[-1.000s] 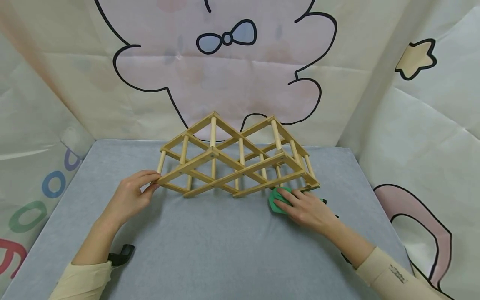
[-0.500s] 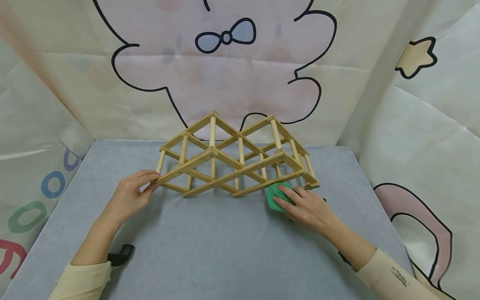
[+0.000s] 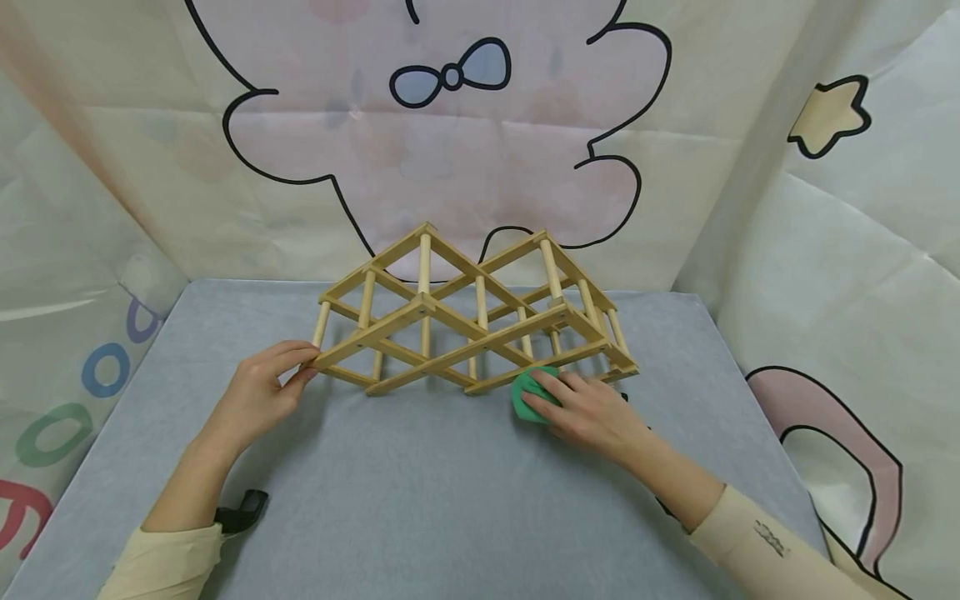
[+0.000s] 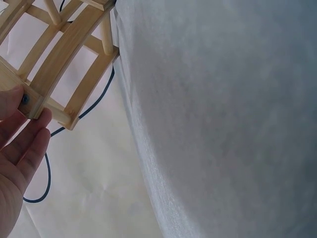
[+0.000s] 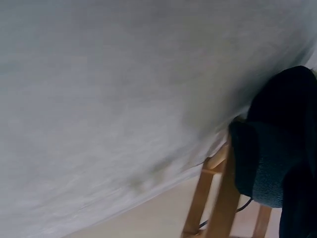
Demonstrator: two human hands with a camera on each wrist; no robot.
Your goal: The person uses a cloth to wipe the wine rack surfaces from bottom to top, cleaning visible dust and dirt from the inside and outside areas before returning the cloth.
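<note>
An expandable wooden lattice rack of flat slats and round dowels stands near the back of the table in the head view. My left hand pinches the end of its lowest left slat. In the left wrist view, thumb and fingers meet around that slat end. A green cloth is gripped in my right hand against the rack's front lower slat, right of centre. The right wrist view shows the cloth dark and shadowed, overlapping the slat; the fingertips there are hard to make out.
Grey-blue cloth covers the table. A printed backdrop stands behind the rack, with side sheets left and right. A black strap piece hangs by my left wrist. A thin dark cord shows beyond the rack.
My right hand has slid left along the front lower slat with the green cloth. The left hand keeps its pinch, and the rack stays in place.
</note>
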